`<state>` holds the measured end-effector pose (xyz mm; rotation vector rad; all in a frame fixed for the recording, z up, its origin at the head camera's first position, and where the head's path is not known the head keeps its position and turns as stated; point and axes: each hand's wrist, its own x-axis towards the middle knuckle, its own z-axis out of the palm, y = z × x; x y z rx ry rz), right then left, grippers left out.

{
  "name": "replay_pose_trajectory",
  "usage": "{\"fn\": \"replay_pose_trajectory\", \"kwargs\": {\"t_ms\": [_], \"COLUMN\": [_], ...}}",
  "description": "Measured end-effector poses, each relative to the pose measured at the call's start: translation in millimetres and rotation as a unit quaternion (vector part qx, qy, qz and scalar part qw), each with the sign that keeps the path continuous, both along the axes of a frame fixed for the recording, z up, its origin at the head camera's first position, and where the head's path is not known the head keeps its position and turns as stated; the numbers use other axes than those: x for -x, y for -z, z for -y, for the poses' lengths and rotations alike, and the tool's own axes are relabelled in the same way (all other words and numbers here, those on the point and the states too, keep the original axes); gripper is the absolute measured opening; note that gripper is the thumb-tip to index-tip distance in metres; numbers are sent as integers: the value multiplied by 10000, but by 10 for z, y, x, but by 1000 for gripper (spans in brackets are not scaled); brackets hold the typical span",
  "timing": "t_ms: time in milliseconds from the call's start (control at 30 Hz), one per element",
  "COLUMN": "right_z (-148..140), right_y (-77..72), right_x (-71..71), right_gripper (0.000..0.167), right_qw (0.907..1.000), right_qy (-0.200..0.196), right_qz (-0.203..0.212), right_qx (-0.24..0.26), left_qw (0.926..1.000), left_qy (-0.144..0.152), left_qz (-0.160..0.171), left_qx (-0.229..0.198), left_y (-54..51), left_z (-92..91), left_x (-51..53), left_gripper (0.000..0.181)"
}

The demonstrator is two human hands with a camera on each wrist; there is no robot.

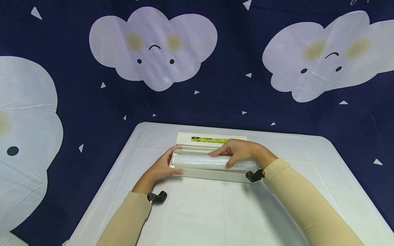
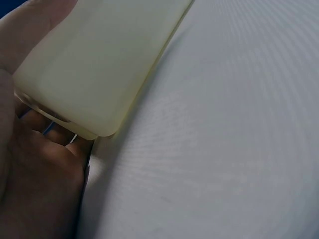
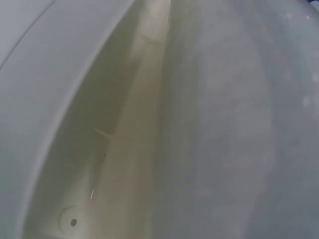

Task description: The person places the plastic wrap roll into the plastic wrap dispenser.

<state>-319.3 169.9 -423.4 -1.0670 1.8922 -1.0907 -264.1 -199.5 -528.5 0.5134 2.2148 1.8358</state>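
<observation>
A long cream cling film box [image 1: 212, 174] lies across the table with its lid [image 1: 184, 138] tipped back. Inside it is a whitish roll of cling film [image 1: 194, 160]. My left hand [image 1: 161, 166] grips the box's left end, thumb along the front wall and fingers behind. In the left wrist view, the box end [image 2: 84, 69] sits between thumb and fingers. Farther right, my right hand [image 1: 243, 150] holds the roll from above, thumb on its near side and fingers on the far side. The right wrist view has the roll [image 3: 214, 124] beside the box's inner wall [image 3: 94, 99]; no fingers show there.
A white-covered table [image 1: 197, 212] with rounded far corners carries the box. Behind it hangs a dark blue cloth [image 1: 234, 99] printed with clouds and small triangles. The lid bears a yellow-green label [image 1: 209, 140]. Black wrist cameras [image 1: 157, 197] are strapped by both sleeves.
</observation>
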Motion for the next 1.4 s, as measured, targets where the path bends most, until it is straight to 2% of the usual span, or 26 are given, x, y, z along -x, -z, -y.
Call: {"fn": "replay_pose_trajectory", "kwargs": {"t_ms": [533, 933, 1400], "right_z": [-32, -63, -92], "right_y": [111, 217, 291], "right_x": [38, 26, 18], "right_gripper": [73, 76, 73], "right_qw": [9993, 9997, 9990], "right_qy": [139, 202, 321], "right_qz": [344, 84, 260], "right_qx": [83, 113, 157], "left_qw": [10000, 9999, 9999], "left_qy": [-43, -80, -114], "left_qz": [-64, -48, -13], "left_qx": [46, 136, 122], "left_y": [9, 3, -13], "left_z": [5, 2, -3], "left_x": [3, -1, -9], "left_gripper": [103, 105, 106]}}
